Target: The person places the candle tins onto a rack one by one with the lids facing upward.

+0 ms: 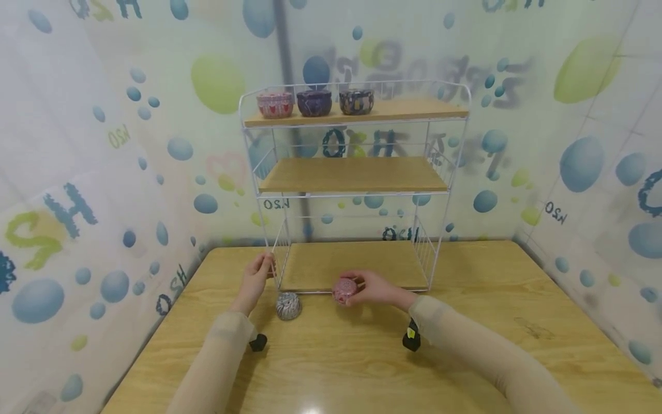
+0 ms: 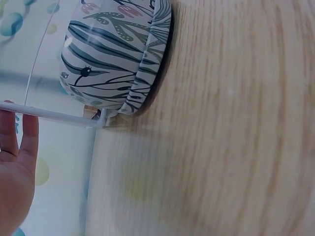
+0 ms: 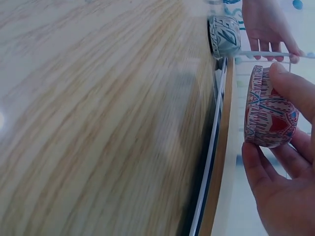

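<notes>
My right hand (image 1: 373, 287) holds a small round tin (image 3: 273, 109) with a red, white and blue pattern, thumb on one side and fingers on the other. It is over the front edge of the rack's bottom shelf (image 1: 357, 261). At the left front of the white wire rack (image 1: 265, 230), my left hand (image 1: 257, 275) grips the upright, its fingers showing behind the thin bar in the left wrist view. A second round tin (image 2: 106, 59), white with dark leafy stripes, rests rim-down on the table (image 1: 331, 356) near that post.
Three patterned tins stand on the left of the top shelf (image 1: 414, 108): a pink one (image 1: 275, 106), a dark purple one (image 1: 314, 104) and a multicoloured one (image 1: 356, 102). Below it is the wooden middle shelf (image 1: 354, 174). Bubble-printed wall covering (image 1: 517, 144) encloses the table's back and sides.
</notes>
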{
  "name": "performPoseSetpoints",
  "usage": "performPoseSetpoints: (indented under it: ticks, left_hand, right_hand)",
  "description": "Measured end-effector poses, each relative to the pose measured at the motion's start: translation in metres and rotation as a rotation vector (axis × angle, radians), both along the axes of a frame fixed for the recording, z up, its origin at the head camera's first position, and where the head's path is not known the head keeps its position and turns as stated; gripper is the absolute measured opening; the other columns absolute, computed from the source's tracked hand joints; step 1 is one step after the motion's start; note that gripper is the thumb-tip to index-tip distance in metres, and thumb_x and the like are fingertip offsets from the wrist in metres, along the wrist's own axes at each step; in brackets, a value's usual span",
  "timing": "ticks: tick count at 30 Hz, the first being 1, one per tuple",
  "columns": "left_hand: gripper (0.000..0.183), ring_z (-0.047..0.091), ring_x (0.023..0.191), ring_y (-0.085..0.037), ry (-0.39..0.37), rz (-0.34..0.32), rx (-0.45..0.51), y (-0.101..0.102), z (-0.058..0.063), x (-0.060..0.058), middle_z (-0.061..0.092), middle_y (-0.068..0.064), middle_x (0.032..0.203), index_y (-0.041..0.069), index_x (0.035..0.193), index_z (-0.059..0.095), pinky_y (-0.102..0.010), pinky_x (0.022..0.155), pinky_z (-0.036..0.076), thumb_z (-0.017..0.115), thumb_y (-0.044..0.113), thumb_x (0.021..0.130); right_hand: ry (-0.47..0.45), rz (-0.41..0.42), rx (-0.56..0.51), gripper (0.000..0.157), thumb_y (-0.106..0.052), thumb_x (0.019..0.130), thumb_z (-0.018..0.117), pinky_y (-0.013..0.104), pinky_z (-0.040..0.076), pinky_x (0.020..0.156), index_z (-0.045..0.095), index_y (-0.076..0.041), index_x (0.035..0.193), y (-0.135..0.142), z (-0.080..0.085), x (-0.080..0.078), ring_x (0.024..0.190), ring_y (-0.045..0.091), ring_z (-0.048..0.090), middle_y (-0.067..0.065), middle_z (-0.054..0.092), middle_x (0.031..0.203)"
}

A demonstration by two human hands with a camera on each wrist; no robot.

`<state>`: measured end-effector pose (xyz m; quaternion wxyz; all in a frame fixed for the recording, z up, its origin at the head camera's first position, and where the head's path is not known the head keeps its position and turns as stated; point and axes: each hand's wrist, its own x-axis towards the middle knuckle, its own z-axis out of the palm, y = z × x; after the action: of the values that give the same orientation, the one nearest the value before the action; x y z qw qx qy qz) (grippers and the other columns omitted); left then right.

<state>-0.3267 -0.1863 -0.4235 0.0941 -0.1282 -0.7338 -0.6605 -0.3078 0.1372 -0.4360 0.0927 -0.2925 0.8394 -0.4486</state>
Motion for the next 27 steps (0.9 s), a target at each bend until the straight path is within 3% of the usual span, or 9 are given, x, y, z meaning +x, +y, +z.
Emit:
performPoseSetpoints:
  ticks: [3,5,11,19,27]
  left_hand:
    - [0.029,0.053,0.085,-0.028,-0.002,0.0,-0.029,0.002,0.007,0.008,0.05,-0.017,0.088,-0.013,0.101,0.05,-0.038,0.081,0.053,0.041,0.015,0.106]
    - [0.032,0.053,0.085,-0.027,0.0,-0.002,-0.026,0.0,0.003,0.004,0.051,-0.015,0.088,-0.015,0.105,0.049,-0.037,0.08,0.053,0.04,0.015,0.106]
    - [0.033,0.052,0.088,-0.037,0.014,0.003,0.006,-0.005,-0.015,-0.013,0.051,-0.01,0.087,-0.011,0.102,0.052,-0.036,0.079,0.053,0.043,0.021,0.105]
    - [0.041,0.054,0.081,-0.023,0.065,0.015,-0.017,-0.004,-0.016,-0.015,0.051,-0.006,0.085,-0.013,0.102,0.048,-0.026,0.073,0.052,0.043,0.027,0.105]
    - [0.034,0.053,0.083,-0.031,0.051,0.028,-0.021,-0.003,-0.018,-0.015,0.051,-0.011,0.085,-0.008,0.097,0.051,-0.026,0.073,0.052,0.043,0.025,0.105]
  right_hand:
    - [-0.002,-0.021,-0.011,0.067,-0.013,0.078,0.082,0.034,0.053,0.084,0.051,0.003,0.135,0.006,-0.002,0.0,0.106,0.028,0.059,0.017,0.057,0.125]
    - [0.001,-0.038,-0.02,0.066,-0.014,0.078,0.082,0.035,0.054,0.084,0.052,0.003,0.135,0.009,-0.004,-0.001,0.105,0.029,0.059,0.017,0.057,0.124]
    - [-0.012,-0.061,-0.041,0.065,-0.014,0.079,0.08,0.036,0.054,0.083,0.051,0.003,0.135,0.015,-0.001,-0.002,0.106,0.029,0.059,0.017,0.057,0.123]
    - [0.012,-0.093,-0.078,0.063,-0.017,0.082,0.079,0.038,0.052,0.086,0.051,0.004,0.134,0.02,0.007,-0.005,0.109,0.031,0.058,0.018,0.058,0.123]
    - [-0.025,-0.107,-0.142,0.066,-0.013,0.083,0.077,0.038,0.051,0.088,0.046,0.004,0.138,0.022,0.012,-0.004,0.113,0.033,0.056,0.02,0.054,0.13]
